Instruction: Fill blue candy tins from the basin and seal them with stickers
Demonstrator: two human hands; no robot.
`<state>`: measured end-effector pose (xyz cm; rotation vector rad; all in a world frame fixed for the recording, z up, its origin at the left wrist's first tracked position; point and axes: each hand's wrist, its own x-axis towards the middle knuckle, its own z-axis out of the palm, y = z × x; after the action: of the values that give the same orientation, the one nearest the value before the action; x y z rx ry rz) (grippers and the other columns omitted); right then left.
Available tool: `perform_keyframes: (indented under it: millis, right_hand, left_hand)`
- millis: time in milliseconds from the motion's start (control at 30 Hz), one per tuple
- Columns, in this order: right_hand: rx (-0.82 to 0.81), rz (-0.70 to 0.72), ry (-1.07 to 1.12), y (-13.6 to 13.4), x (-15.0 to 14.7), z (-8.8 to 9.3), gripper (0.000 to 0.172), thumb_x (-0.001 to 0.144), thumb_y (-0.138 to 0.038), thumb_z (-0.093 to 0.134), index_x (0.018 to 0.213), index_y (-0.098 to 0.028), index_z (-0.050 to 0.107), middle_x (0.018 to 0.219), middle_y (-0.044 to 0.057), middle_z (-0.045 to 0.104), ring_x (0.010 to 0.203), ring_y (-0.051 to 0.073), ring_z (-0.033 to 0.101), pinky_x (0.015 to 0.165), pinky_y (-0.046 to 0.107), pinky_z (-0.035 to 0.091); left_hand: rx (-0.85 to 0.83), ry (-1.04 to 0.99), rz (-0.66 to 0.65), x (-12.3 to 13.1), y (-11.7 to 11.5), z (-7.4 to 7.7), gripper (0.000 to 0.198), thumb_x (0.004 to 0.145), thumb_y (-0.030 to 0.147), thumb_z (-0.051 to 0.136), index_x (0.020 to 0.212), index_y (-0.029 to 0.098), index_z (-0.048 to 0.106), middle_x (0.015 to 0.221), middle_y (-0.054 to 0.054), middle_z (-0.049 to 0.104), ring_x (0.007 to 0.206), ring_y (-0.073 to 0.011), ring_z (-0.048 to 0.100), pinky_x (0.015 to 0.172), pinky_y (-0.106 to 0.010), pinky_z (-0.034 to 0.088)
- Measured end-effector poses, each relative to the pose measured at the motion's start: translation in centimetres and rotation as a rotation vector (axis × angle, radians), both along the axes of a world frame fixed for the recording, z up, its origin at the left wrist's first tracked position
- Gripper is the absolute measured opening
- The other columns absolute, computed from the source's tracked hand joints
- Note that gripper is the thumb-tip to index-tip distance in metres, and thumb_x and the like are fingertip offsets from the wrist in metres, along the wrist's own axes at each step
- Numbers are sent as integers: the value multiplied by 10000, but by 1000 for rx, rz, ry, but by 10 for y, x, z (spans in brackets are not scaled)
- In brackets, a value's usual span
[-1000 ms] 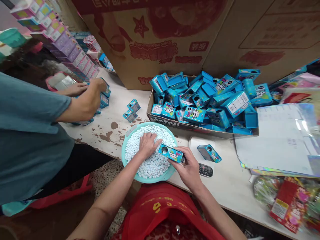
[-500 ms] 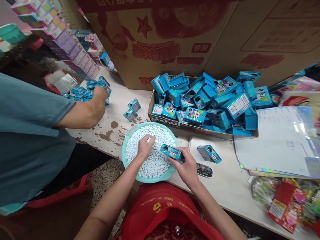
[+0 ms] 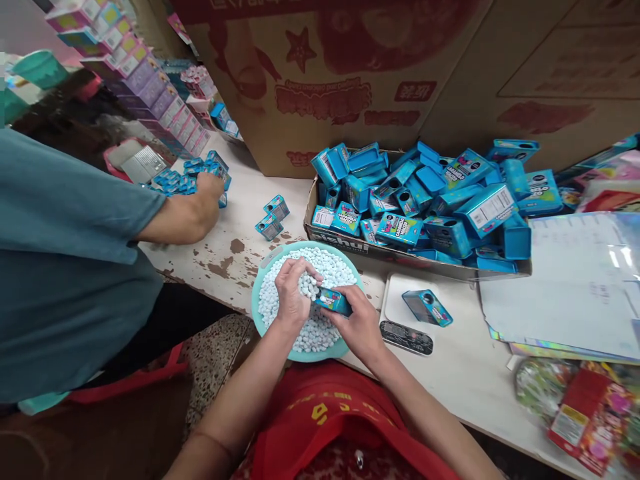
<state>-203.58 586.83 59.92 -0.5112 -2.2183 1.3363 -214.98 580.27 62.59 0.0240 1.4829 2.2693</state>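
Note:
Over the turquoise basin point(image 3: 257, 303) of small white candies point(image 3: 333, 263), my right hand point(image 3: 361, 323) grips a blue candy tin point(image 3: 334, 301) on its side, the end with the round hole facing left. My left hand point(image 3: 293, 293) is cupped around a heap of white candies point(image 3: 309, 287) and meets that end of the tin. Whether any candies are passing inside is hidden by the fingers. Another blue tin point(image 3: 427, 307) stands to the right on the white kitchen scale point(image 3: 393, 293).
An open carton point(image 3: 340, 243) piled with blue tins stands behind the basin, before a big cardboard box point(image 3: 330, 133). Two blue tins point(image 3: 273, 217) stand left of it. A co-worker's hand point(image 3: 210, 190) touches blue tins farther left. Papers point(image 3: 555, 293) and candy bags lie right.
My left hand has risen from the candies with a handful and moved right to the tin. My right hand has brought the tin slightly left. The view has shifted a little.

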Motion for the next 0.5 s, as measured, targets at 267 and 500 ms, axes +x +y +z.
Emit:
perform_keyframes:
  millis: [267, 500]
  right_hand:
    - [-55, -11, 17, 0, 4, 1, 234, 768, -261, 669, 978, -233, 569, 918, 37, 602, 876, 206, 575, 769, 328, 465]
    - [-74, -50, 50, -2, 6, 1, 246, 760, -245, 674, 979, -235, 562, 924, 36, 593, 884, 207, 568, 778, 334, 465]
  left_hand:
    - [-62, 16, -35, 6, 6, 6, 266, 769, 346, 614, 628, 156, 494, 542, 38, 504, 507, -97, 547, 534, -225, 439]
    - [-115, 125, -5, 10, 8, 7, 198, 780, 316, 612, 706, 166, 507, 541, 48, 523, 483, -83, 516, 554, -219, 429]
